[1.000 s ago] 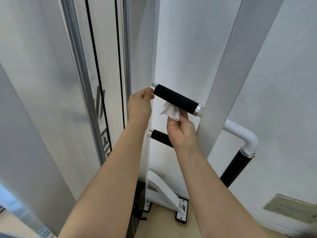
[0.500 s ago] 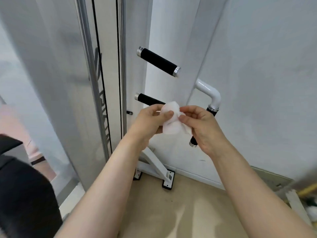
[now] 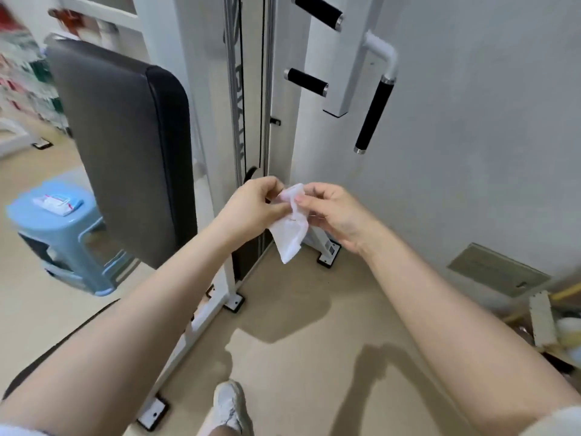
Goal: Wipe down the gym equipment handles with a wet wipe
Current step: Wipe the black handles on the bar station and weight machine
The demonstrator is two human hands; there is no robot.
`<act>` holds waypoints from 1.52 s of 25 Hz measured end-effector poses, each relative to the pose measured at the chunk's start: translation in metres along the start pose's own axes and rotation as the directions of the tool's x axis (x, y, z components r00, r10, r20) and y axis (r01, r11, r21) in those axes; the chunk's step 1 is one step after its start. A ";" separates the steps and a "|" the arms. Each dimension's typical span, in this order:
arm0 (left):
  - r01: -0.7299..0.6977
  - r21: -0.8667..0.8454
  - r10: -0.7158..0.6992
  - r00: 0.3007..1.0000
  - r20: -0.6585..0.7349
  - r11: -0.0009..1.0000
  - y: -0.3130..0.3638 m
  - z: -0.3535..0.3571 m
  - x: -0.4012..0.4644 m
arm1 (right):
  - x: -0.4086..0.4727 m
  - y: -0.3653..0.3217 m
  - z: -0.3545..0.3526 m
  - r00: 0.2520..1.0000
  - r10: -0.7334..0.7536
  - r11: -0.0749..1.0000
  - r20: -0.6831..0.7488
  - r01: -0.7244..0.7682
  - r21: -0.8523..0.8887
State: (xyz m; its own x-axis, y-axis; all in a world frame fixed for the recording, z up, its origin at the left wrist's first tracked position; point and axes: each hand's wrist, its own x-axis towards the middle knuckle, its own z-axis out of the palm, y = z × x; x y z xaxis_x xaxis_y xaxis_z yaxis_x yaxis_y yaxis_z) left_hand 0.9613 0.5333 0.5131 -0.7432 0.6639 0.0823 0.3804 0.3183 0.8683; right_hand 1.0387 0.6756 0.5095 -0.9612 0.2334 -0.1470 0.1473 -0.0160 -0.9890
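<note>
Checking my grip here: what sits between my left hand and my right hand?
In the head view, only the wet wipe: the left hand and right hand both pinch its top, and the rest hangs below them.

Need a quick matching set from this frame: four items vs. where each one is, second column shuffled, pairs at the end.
Things:
1. wet wipe
2. packet
3. long vertical handle
4. shoe

Places:
A. on the blue stool
B. bottom centre, on the floor
C. pinched between left hand and right hand
D. hanging from the white elbow tube, upper right

Pairs: 1-C, 2-A, 3-D, 4-B
</note>
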 end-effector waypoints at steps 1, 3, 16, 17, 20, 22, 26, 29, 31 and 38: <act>0.009 -0.002 -0.009 1.000 -0.008 1.000 -0.001 -0.008 -0.023 | -0.009 0.001 0.011 0.998 -0.006 1.000 0.057 0.007 -0.020; 0.060 -0.058 -0.060 0.998 -0.004 0.997 -0.009 -0.027 -0.069 | -0.027 0.005 0.042 0.978 0.003 1.000 0.210 -0.007 0.017; 0.198 -0.668 -0.400 0.902 -0.162 0.718 -0.179 -0.233 -0.426 | -0.084 0.066 0.415 0.542 0.229 0.964 0.809 -0.243 -0.110; 0.188 -0.690 -0.431 0.880 -0.198 0.699 -0.193 -0.257 -0.453 | -0.091 0.072 0.453 0.545 0.239 0.960 0.804 -0.256 -0.111; 0.122 -0.752 -0.531 0.779 -0.332 0.648 -0.223 -0.324 -0.514 | -0.106 0.084 0.558 0.606 0.266 0.956 0.749 -0.266 -0.124; 0.097 -0.804 -0.601 0.719 -0.350 0.586 -0.238 -0.356 -0.534 | -0.114 0.086 0.610 0.657 0.276 0.955 0.701 -0.269 -0.123; 0.166 -0.881 -0.597 0.788 -0.153 0.444 -0.273 -0.407 -0.547 | -0.102 0.090 0.695 0.692 0.278 0.950 0.666 -0.303 -0.081; 0.186 -0.847 -0.589 0.789 -0.173 0.498 -0.311 -0.450 -0.544 | -0.068 0.091 0.748 0.707 0.265 0.957 0.656 -0.275 -0.091; 0.185 -0.827 -0.595 0.776 -0.208 0.531 -0.337 -0.486 -0.536 | -0.035 0.089 0.778 0.717 0.251 0.964 0.650 -0.245 -0.103; 0.197 -0.694 -0.555 0.760 -0.338 0.692 -0.448 -0.712 -0.448 | 0.144 0.043 0.938 0.572 0.331 0.943 0.751 -0.174 -0.283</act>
State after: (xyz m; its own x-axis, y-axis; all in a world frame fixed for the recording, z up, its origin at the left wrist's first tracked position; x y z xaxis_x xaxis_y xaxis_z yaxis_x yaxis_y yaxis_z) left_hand 0.7324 -0.3885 0.4352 -0.9620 0.0997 -0.2542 -0.2651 -0.1187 0.9569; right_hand 0.6878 -0.2037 0.4279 -0.6757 -0.6017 -0.4259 0.3726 0.2197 -0.9016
